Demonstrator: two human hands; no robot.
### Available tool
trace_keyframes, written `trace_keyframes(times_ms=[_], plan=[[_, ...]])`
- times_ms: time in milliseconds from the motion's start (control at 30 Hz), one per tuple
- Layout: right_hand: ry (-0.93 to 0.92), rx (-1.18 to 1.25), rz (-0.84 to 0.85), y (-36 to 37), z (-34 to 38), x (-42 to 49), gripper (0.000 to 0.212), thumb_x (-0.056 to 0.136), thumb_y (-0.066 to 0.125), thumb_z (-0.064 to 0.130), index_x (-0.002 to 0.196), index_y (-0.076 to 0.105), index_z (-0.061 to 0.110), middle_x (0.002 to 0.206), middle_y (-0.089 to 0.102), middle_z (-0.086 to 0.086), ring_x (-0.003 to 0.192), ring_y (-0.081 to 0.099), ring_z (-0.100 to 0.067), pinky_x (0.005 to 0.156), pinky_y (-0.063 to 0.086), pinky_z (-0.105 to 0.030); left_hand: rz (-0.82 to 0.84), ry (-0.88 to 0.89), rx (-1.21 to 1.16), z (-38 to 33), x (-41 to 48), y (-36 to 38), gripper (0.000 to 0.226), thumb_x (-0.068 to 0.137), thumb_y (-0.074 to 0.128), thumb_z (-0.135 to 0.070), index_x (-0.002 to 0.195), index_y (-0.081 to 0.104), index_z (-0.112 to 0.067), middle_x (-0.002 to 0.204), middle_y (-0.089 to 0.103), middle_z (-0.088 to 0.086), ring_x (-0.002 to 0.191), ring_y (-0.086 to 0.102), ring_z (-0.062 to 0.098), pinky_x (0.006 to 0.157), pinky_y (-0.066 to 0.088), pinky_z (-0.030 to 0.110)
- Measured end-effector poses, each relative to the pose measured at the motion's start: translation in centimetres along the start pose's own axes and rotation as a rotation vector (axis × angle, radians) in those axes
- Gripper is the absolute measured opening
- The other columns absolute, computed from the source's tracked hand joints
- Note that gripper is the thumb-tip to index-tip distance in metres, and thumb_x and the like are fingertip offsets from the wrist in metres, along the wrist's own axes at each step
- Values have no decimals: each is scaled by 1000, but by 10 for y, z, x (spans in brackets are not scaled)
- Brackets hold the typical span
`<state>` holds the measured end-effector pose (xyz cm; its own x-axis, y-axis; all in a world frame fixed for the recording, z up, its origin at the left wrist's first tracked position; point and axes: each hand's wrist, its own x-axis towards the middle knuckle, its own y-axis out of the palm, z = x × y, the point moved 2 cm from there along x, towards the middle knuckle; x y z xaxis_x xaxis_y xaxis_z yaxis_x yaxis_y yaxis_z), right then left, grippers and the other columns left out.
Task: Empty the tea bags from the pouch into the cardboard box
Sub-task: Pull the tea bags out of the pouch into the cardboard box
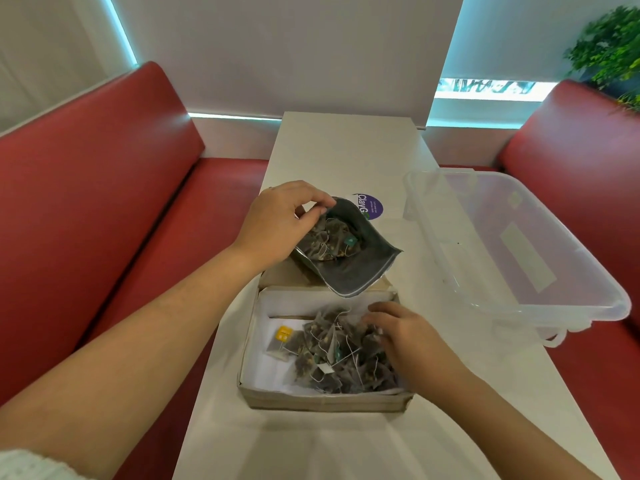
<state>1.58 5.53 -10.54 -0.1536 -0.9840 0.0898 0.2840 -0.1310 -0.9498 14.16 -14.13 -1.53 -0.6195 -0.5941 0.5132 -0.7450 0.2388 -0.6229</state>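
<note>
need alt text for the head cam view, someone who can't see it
A person's left hand holds an open pouch, tea bags visible inside, over a cardboard box of loose tea bags, where the right hand rests. A clear plastic bin sits to the right.

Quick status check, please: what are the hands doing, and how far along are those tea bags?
Left hand gripping pouch rim, mouth open above cardboard box. Right hand resting on tea bags in box. More bags still in pouch. Nothing blocking.

A café or diner booth: red padded benches [104, 161] flank a narrow white table [346, 150] by a window.
</note>
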Motion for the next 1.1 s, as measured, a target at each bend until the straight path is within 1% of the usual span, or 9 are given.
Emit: trace_keyframes(times_ms=[100, 267, 367, 467, 600, 733, 800, 900, 1100], plan=[[-34, 102, -214, -29, -1, -12, 29, 80, 65, -4, 101, 72, 16, 105, 68, 0, 90, 67, -15, 80, 51, -17, 9, -2, -3, -1, 0, 1, 15, 88, 65, -20, 99, 72, -28, 98, 69, -14, 71, 61, 10, 66, 50, 21], [-124, 210, -395, -66, 22, -4, 21, 85, 63, 0, 100, 71, 13, 100, 67, 2, 86, 62, -7, 80, 48, -10, 54, 1, -9, -1, 0, 2, 17, 88, 65, -20, 101, 72, -28, 100, 68, -16, 79, 64, 12, 67, 53, 24], [-176, 134, -268, -59, 39, 40, 31, 87, 59, 3, 116, 65, 13, 116, 64, -4, 102, 61, -17, 90, 48, -21, 89, 0, -24, -2, 1, 2, 19, 88, 65, -18, 102, 73, -28, 100, 69, -16, 83, 64, 10, 69, 52, 21], [-84, -35, 59, -34, 43, 105, 53, 88, 56, 10, 139, 41, 13, 134, 50, -11, 116, 53, -28, 99, 46, -39, 99, 15, -45, -4, 1, 1, 21, 87, 65, -13, 99, 74, -27, 99, 71, -15, 89, 65, 7, 71, 49, 18], [91, -203, 382, -12, 38, 163, 64, 91, 53, 14, 147, 21, 19, 140, 41, -12, 118, 49, -30, 100, 41, -39, 83, 10, -58, -6, 1, -1, 21, 87, 66, -11, 98, 75, -27, 98, 71, -16, 90, 64, 3, 73, 49, 17], [71, -298, 421, 15, 19, 183, 53, 92, 50, 21, 142, 31, 20, 140, 43, -9, 122, 44, -30, 105, 37, -41, 56, -6, -66, -3, 5, -6, 21, 87, 66, -13, 97, 75, -28, 96, 71, -17, 84, 64, 7, 70, 47, 15], [-15, -390, 304, 30, 3, 187, 49, 92, 45, 33, 140, 34, 24, 142, 42, -3, 125, 41, -27, 109, 33, -41, 66, -8, -76, -2, 7, -6, 20, 87, 66, -13, 97, 75, -27, 96, 71, -17, 84, 65, 9, 71, 50, 19], [2, -290, 177, 46, -7, 190, 30, 93, 36, 44, 120, 47, 36, 127, 55, 1, 107, 50, -17, 103, 39, -35, 70, 4, -72, -3, 9, -4, 20, 87, 66, -13, 97, 75, -27, 96, 71, -17, 87, 65, 5, 72, 50, 19], [-26, -320, 196, -9, 24, 151, 30, 93, 48, 26, 120, 56, 16, 121, 58, -11, 107, 55, -27, 98, 45, -37, 43, 0, -69, -4, 11, -5, 19, 88, 65, -14, 98, 74, -28, 97, 71, -16, 80, 62, 3, 69, 45, 12]])
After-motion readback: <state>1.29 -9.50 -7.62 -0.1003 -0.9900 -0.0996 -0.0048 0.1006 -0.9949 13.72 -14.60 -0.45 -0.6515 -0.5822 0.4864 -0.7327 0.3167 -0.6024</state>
